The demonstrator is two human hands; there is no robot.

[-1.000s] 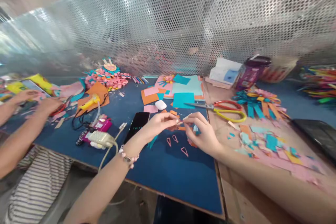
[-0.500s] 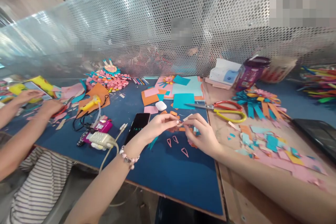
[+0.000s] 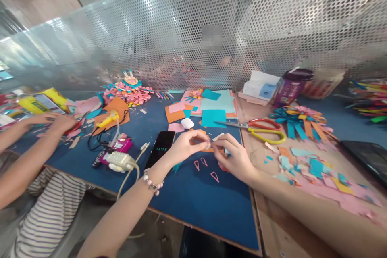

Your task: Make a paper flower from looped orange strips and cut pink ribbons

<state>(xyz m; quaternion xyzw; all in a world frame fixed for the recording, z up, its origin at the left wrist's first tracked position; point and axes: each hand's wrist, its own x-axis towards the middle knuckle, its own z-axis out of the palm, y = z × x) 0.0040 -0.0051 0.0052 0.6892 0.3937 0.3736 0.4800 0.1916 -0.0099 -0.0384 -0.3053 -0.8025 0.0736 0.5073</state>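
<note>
My left hand (image 3: 188, 146) and my right hand (image 3: 233, 154) meet fingertip to fingertip above the blue table mat (image 3: 208, 209). Both are closed in a pinch around something small and pale, too tiny to name. Just below them lie several pink paper loops (image 3: 214, 176), pinched to teardrop shapes. Orange paper pieces (image 3: 208, 149) show behind and under the fingers. A white rounded case (image 3: 187, 123) rests beyond my left hand, and a phone (image 3: 160, 149) showing the time lies left of it. Scissors (image 3: 260, 127) with red and yellow handles lie beyond my right hand.
Paper scraps (image 3: 320, 173) and a paper-strip flower (image 3: 302, 121) lie on the right. A purple jar (image 3: 292, 86) stands near the perforated metal panel (image 3: 187, 48). On the left are a yellow glue gun (image 3: 109, 119), cables, a power adapter (image 3: 121, 160) and another person's hands (image 3: 62, 123).
The view has shifted slightly, moving everything a little right. My hands stay pinched together at the same place. The other person's hands have come closer together.
</note>
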